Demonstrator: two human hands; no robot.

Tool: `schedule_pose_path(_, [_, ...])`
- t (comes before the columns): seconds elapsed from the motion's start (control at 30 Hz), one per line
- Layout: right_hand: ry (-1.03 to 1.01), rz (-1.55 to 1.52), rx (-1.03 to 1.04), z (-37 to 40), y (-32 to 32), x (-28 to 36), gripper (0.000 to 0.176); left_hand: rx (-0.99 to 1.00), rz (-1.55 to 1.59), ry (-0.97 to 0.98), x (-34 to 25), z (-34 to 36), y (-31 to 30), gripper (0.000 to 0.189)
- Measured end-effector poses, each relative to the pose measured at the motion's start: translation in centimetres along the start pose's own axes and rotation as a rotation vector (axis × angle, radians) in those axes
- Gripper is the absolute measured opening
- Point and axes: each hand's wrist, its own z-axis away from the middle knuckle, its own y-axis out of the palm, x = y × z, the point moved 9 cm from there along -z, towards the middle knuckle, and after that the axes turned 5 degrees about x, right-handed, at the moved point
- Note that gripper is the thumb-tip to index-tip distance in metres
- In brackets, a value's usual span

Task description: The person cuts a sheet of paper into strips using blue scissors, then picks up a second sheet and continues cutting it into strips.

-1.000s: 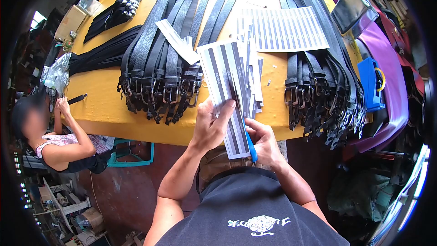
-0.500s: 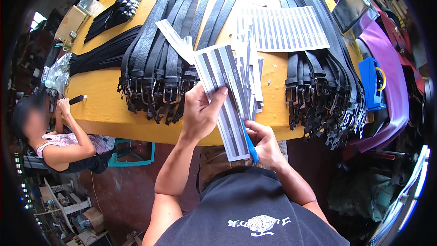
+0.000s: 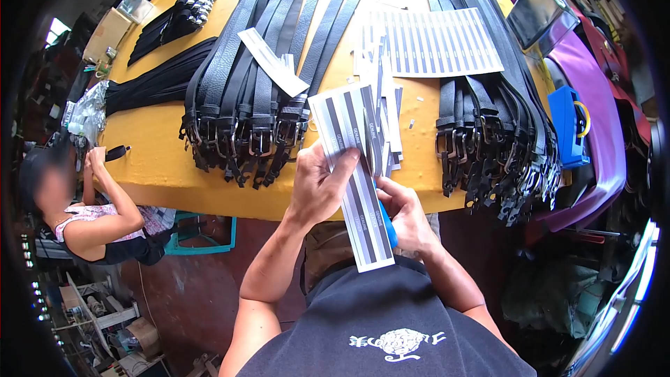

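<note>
My left hand (image 3: 324, 181) pinches a striped label sheet (image 3: 366, 234) that hangs over the table's front edge, thumb on top. Right beside it, my right hand (image 3: 408, 216) is closed around blue-handled scissors (image 3: 387, 227), whose blades are mostly hidden along the sheet's right edge. Behind the sheet, cut label strips (image 3: 391, 122) lie in a loose pile. A larger striped sheet (image 3: 447, 42) rests flat across the belts, and a narrow cut piece (image 3: 272, 61) lies on the black belts (image 3: 234, 91) to the left.
More buckled black belts (image 3: 488, 122) hang at the right of the yellow table (image 3: 150, 153). A blue box (image 3: 569, 126) stands at the right edge. At the left, a seated co-worker (image 3: 105, 227) holds a black strap (image 3: 117, 153). Black straps (image 3: 157, 77) lie nearby.
My left hand and the striped sheet have shifted slightly right and down. My right hand has moved a little with the scissors. The co-worker's black strap has changed angle.
</note>
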Motion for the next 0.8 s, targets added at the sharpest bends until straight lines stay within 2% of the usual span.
schedule_pose_path(0.8, [0.018, 0.051, -0.025, -0.1, -0.6, -0.5, 0.057, 0.031, -0.027, -0.066, 0.8, 0.3, -0.3, 0.014])
